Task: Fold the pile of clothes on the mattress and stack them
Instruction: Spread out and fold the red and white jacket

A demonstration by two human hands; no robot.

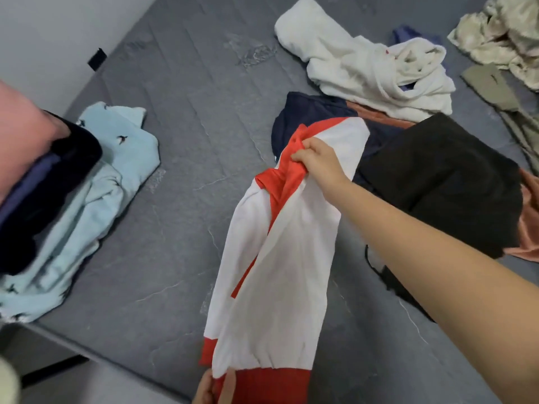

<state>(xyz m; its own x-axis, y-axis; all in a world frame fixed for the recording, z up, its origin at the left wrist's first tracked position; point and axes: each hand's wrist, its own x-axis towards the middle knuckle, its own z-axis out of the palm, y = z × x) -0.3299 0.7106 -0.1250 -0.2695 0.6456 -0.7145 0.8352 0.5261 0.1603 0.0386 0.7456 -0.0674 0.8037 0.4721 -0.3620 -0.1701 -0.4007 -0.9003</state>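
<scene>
A white, red and navy jacket [280, 252] is stretched lengthwise above the grey mattress [180, 147]. My right hand [318, 161] grips its red collar end at the far side. My left hand [215, 387] pinches the red hem band at the bottom edge of the view. The jacket's navy part [306, 112] still lies on the mattress beyond my right hand. A black garment [443, 182] lies to the right, on top of a salmon-pink one [528, 199]. A white hooded garment [367, 62] lies crumpled farther back.
A light blue printed garment [96, 182] lies at the left with dark folded clothes [43, 199] on it. At the far right are a cream patterned cloth [507, 36] and an olive garment [495, 88]. The mattress edge [116, 360] runs along the lower left.
</scene>
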